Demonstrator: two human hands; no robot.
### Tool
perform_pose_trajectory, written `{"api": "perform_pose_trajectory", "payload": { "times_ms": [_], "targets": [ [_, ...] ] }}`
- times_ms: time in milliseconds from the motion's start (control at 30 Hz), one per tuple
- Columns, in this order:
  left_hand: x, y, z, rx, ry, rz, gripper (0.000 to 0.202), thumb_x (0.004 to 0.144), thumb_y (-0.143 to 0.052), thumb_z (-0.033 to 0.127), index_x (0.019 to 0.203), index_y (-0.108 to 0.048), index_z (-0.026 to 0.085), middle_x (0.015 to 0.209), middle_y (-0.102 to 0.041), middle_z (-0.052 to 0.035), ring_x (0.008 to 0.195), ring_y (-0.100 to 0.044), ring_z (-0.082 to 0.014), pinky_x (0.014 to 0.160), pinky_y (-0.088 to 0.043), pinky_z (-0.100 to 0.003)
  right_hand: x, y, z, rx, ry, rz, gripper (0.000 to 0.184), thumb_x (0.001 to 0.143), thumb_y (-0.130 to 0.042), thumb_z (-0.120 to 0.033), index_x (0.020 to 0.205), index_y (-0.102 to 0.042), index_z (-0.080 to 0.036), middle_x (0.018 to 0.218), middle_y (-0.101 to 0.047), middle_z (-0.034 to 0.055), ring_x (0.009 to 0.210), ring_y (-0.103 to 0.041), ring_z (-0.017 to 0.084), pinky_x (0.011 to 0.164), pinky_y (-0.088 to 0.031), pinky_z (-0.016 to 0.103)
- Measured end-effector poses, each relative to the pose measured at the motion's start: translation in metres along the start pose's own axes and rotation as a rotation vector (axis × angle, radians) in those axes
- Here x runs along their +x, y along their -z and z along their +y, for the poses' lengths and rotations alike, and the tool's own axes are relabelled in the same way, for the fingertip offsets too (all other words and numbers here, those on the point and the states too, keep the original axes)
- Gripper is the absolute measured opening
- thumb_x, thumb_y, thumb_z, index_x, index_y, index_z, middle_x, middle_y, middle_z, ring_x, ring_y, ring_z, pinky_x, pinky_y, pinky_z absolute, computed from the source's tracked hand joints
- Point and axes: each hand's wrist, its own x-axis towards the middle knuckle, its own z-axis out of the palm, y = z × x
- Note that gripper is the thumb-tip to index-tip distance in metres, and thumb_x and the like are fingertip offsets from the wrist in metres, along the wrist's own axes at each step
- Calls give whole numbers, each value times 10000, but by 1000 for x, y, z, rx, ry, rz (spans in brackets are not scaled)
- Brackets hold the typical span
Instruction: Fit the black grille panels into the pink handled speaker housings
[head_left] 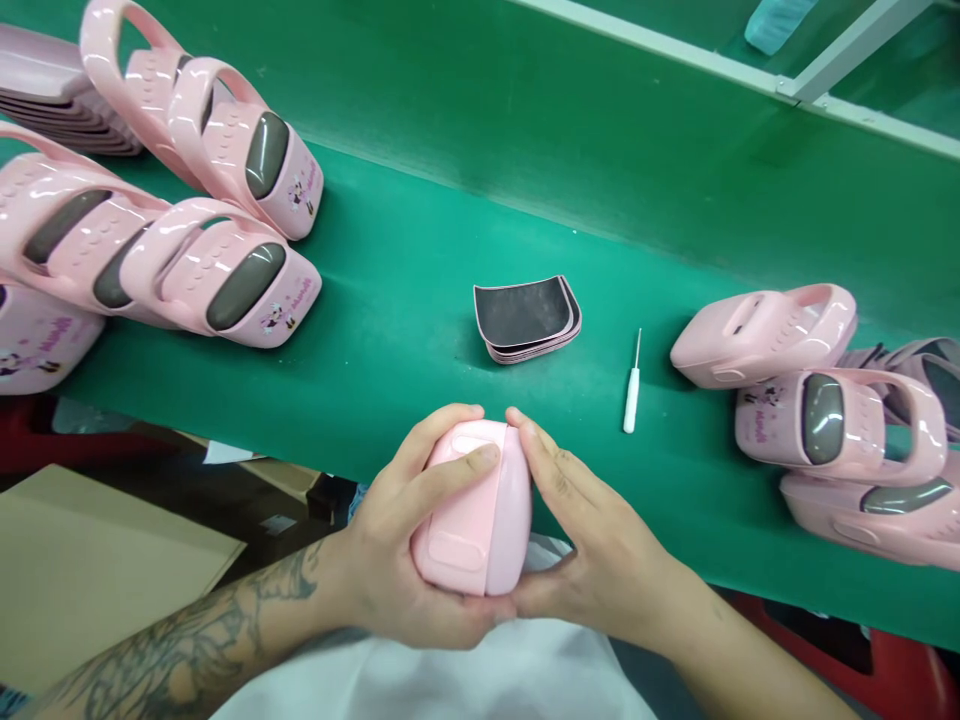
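A rounded pink plastic housing (466, 508) is held between my two hands, close to my body at the table's front edge. Its face toward me has two raised oval pads, and a seam separates it from a paler pink end cover (511, 515). My left hand (409, 535) wraps the left side, with its thumb lying across the face. On the other side, my right hand (589, 545) closes on the end cover with fingertips above and thumb below. Beyond the hands lies a small stack of curved panels (525, 315) with dark backs. A white-handled screwdriver (631, 400) lies to their right.
Several pink handled units (247, 275) with dark windows stand at the left, near stacked pink panels (60, 85). More handled units (772, 335) are piled at the right. A white metal rail (675, 60) crosses behind the green table (405, 380). Cardboard (97, 570) lies below left.
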Motion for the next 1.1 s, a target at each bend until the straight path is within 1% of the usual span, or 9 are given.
{"api": "perform_pose_trajectory", "payload": {
  "times_ms": [133, 267, 400, 533, 600, 833, 933, 1033, 1100],
  "targets": [
    [0, 0, -1, 14, -14, -1, 996, 723, -914, 560, 1512, -511, 104, 1507, -496, -289, 1376, -573, -425, 1094, -558, -634, 0, 1, -1, -3, 8, -14, 1483, 711, -986, -494, 1746, 25, -168, 1736, -364, 251, 1584, -446, 355, 1231, -506, 510],
    [1, 1, -1, 8, -9, -9, 1026, 698, -922, 566, 1524, -507, 121, 1513, -491, -282, 1369, -579, -439, 1092, -557, -635, 1, 2, 0, 3, 7, -13, 1475, 720, -981, -496, 1746, 31, -185, 1735, -363, 255, 1588, -440, 352, 1227, -509, 516],
    [3, 1, -1, -7, 7, -22, 1052, 674, -931, 545, 1545, -485, 157, 1525, -471, -271, 1362, -573, -451, 1090, -541, -655, 3, 4, 0, 7, -33, -33, 1434, 759, -935, -570, 1745, 58, -254, 1745, -366, 214, 1590, -440, 342, 1228, -507, 530],
    [3, 0, -1, -9, 32, -12, 1070, 667, -929, 527, 1575, -455, 220, 1530, -480, -244, 1358, -567, -463, 1076, -528, -679, 4, 5, -3, 16, -79, -36, 1340, 834, -870, -585, 1742, 74, -300, 1760, -358, 169, 1588, -442, 345, 1233, -499, 559],
    [4, 1, -1, -22, 39, -8, 1064, 662, -928, 509, 1572, -460, 218, 1522, -484, -237, 1365, -559, -459, 1086, -522, -669, 5, 4, -4, 19, -111, -46, 1324, 844, -862, -583, 1740, 77, -322, 1768, -347, 148, 1592, -432, 357, 1228, -503, 577],
    [2, 2, -6, -39, 44, -3, 1099, 680, -936, 514, 1600, -419, 209, 1534, -462, -240, 1420, -511, -454, 1165, -450, -674, 11, 1, -8, 21, -208, -90, 1429, 740, -892, -689, 1730, 90, -377, 1795, -292, 117, 1614, -378, 393, 1214, -508, 618],
    [-1, 4, -7, -54, 63, -7, 1090, 703, -934, 539, 1608, -411, 230, 1572, -444, -237, 1458, -488, -454, 1189, -431, -681, 14, -1, -12, 12, -237, -104, 1399, 762, -870, -700, 1727, 94, -388, 1795, -291, 120, 1611, -382, 400, 1202, -512, 641],
    [-6, 14, -1, -66, 172, -68, 1132, 730, -923, 597, 1655, -360, 265, 1666, -386, -239, 1558, -385, -485, 1222, -388, -714, 17, 0, -16, 2, -236, -110, 1369, 795, -868, -660, 1732, 87, -363, 1800, -271, 139, 1618, -367, 406, 1212, -499, 642],
    [-12, 25, 5, -116, 352, -151, 1201, 758, -888, 654, 1713, -264, 282, 1729, -339, -229, 1612, -308, -495, 1226, -401, -706, 20, -1, -20, -2, -240, -104, 1325, 820, -867, -609, 1740, 44, -325, 1797, -275, 150, 1615, -375, 402, 1214, -501, 623]
  ]
}}
